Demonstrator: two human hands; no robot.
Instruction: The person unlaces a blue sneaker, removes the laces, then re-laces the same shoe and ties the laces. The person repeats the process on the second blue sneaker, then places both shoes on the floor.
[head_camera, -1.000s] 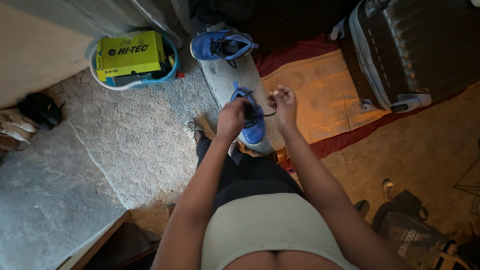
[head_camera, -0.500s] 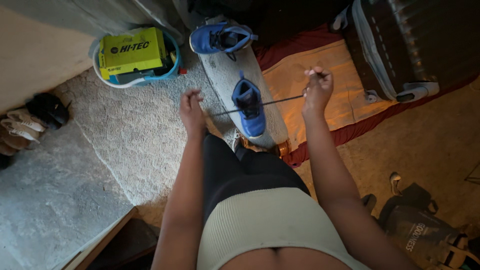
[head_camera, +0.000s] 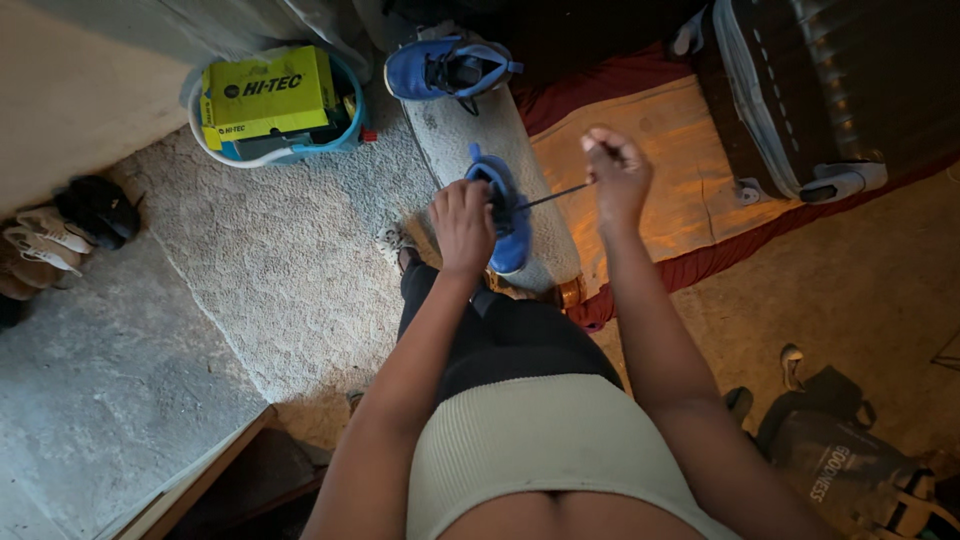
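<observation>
Two hands on shoelace

A blue laced sneaker sits on a grey oval foot mat, a second blue sneaker behind it. Left of the mat stands a round plastic tub holding a yellow cardboard box. A dark ribbed hard-shell suitcase lies right, on an orange cloth.
</observation>
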